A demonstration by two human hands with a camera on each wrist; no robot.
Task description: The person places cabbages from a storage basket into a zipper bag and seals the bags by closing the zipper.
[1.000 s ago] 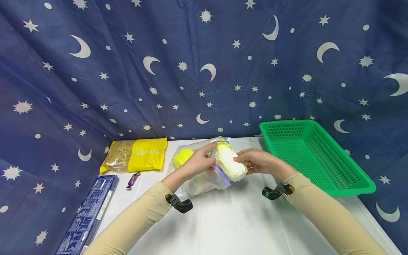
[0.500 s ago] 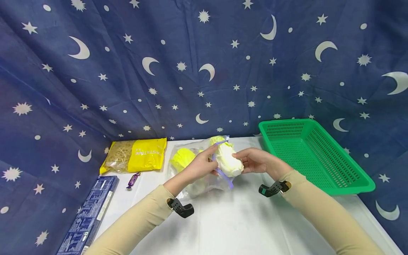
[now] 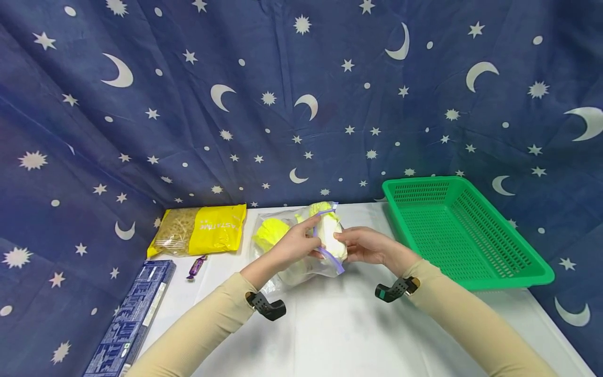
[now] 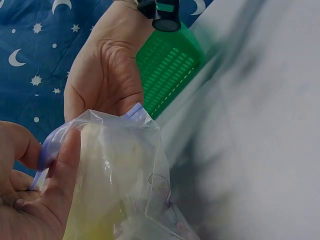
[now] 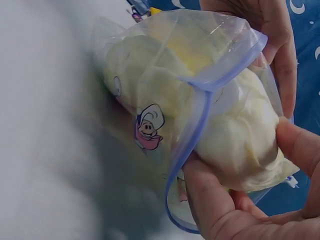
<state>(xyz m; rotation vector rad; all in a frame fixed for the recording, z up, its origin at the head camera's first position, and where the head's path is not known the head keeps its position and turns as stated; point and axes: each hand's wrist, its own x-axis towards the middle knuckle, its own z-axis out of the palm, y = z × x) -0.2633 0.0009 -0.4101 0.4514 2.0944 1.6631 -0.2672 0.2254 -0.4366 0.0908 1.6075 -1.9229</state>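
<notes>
A pale napa cabbage sits partly in the mouth of a clear zip bag with a purple seal strip. My left hand grips the bag's edge, its thumb and fingers on either side of the purple strip in the left wrist view. My right hand holds the cabbage by its white base; in the right wrist view thumb and fingers pinch that base at the bag opening. Another yellow-leaved cabbage lies inside the bag, partly covered by my left hand. Cartoon prints show on the bag's side.
A green plastic basket stands at the right. On the left lie a yellow pasta bag, a purple-wrapped candy and a long blue box. A dark blue curtain hangs behind the white table.
My right hand has moved left with the cabbage, which has gone from outside the bag's edge into its mouth. The left hand keeps its grip on the bag, nearly still.
</notes>
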